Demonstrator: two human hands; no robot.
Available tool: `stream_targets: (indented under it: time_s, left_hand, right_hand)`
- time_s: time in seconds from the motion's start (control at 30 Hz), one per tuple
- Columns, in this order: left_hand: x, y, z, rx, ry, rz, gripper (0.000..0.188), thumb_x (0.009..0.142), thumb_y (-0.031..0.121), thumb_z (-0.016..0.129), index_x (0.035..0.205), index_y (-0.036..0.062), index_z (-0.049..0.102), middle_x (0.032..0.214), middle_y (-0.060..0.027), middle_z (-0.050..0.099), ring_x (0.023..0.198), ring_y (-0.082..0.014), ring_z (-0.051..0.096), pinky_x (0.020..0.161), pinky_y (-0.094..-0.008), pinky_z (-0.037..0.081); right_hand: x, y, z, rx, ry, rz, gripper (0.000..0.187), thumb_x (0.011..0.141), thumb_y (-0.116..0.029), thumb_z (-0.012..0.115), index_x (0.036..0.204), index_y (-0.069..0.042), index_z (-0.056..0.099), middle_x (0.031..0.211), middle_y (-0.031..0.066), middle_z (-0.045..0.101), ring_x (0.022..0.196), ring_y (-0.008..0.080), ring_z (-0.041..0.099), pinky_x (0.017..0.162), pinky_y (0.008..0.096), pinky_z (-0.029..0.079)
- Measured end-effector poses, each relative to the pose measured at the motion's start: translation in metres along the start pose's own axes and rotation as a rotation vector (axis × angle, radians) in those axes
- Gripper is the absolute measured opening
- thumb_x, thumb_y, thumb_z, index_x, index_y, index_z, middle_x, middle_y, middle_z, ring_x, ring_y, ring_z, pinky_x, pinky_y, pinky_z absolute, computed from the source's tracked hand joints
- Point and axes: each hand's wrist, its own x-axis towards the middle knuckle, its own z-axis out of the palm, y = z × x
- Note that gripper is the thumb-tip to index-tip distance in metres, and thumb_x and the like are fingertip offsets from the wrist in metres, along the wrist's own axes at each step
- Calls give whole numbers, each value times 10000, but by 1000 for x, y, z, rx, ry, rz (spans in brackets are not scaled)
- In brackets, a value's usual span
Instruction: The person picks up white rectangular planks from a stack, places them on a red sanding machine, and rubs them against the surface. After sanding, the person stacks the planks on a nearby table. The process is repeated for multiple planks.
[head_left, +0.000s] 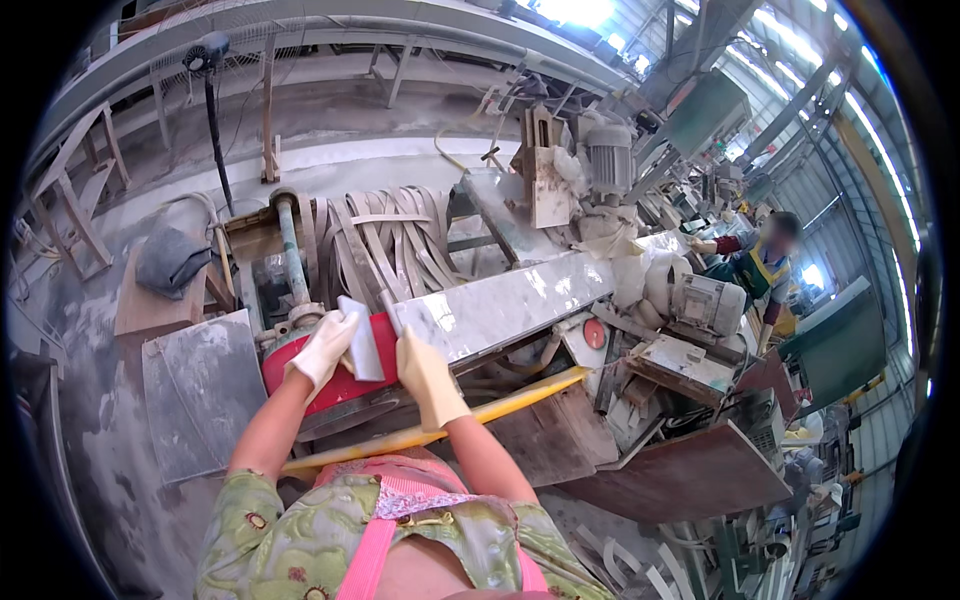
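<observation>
My left hand [328, 348], in a pale work glove, grips a short flat grey strip [362, 342] held tilted, its broad face turned up. Below it is a red surface [340, 375] at the near end of a long grey metal bed [510, 300]. My right hand [425, 378], also gloved, is closed around a second narrow grey strip [391, 308]. That strip's far end shows beside the bed's left end, while its lower part is hidden by the glove. The two strips are apart.
A yellow bar [500, 405] runs across just in front of me. Beyond the bed hangs a bundle of grey strips [395, 235]. A dusty board [200, 395] lies at left. Motors [610, 160] stand at the far right, where a co-worker [755, 265] reaches toward the bed's far end.
</observation>
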Motion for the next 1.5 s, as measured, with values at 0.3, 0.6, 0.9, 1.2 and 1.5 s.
stream_targets:
  time_s: [0.3,0.6,0.9,1.2,1.5]
  left_hand:
    - [-24,41,33,125,-11,-34,801,1014,693,414,1302,-34,591,1122,-229,709,881,-313,753,611,-400,604]
    - [-17,7,56,454,265,-7,893,905,459,649,1548,-52,300,1242,-315,663,943,-440,739,533,-450,630]
    - [-12,48,84,121,36,47,484,975,371,596,1284,4,526,1078,-145,655,800,-234,696,457,-356,576]
    - [9,45,94,434,171,62,905,925,718,592,1416,-34,484,1278,-277,672,962,-381,742,591,-410,630]
    - [-18,84,117,577,169,-125,806,908,461,664,1496,-23,399,1296,-277,645,964,-363,737,566,-392,614]
  right_hand:
    - [-6,-20,-5,269,191,-116,462,1072,-346,495,1294,44,605,1134,335,667,1106,510,612,947,530,487]
    - [-7,40,7,-623,181,-70,727,1004,-458,577,1525,35,458,1524,314,480,1433,461,454,1225,562,297]
    - [22,47,-20,33,238,-95,339,1002,-164,511,1259,56,537,900,272,714,864,471,696,756,569,540]
    - [24,20,-25,311,292,107,528,1005,-381,563,1369,2,544,1149,312,686,1073,479,659,907,581,495]
    - [6,82,-27,-563,185,-26,746,985,-459,607,1529,25,446,1522,310,485,1440,493,423,1229,552,285]
